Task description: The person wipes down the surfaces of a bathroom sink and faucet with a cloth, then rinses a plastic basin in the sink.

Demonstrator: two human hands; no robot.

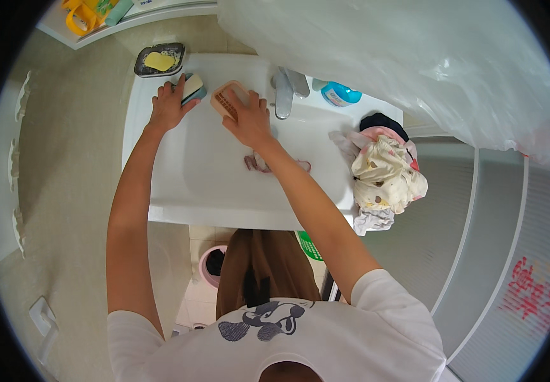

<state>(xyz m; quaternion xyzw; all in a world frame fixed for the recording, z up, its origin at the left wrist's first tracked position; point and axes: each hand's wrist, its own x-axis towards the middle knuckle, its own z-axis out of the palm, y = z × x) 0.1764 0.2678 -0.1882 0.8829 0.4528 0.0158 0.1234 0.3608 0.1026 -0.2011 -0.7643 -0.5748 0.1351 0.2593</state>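
Observation:
My left hand (167,105) is closed around a blue-green soap box with a pale bar of soap (192,86) showing, at the left rim of the white washbasin (208,191). With my right hand (250,117) I hold a peach-coloured plastic soap dish (222,95) with a slatted bottom over the basin, left of the chrome faucet (283,95). Beyond my left hand, a dark soap dish (140,67) with a yellow bar of soap (159,61) sits on the back left corner. A small cloth with dark reddish edging (256,164) lies in the basin, partly hidden by my right forearm.
A heap of clothes (385,176) lies on the basin's right rim. A blue bottle (341,94) stands behind the faucet. Large plastic sheeting (399,52) hangs at the upper right. Below are a pink tub (203,267) and a green basket (309,246).

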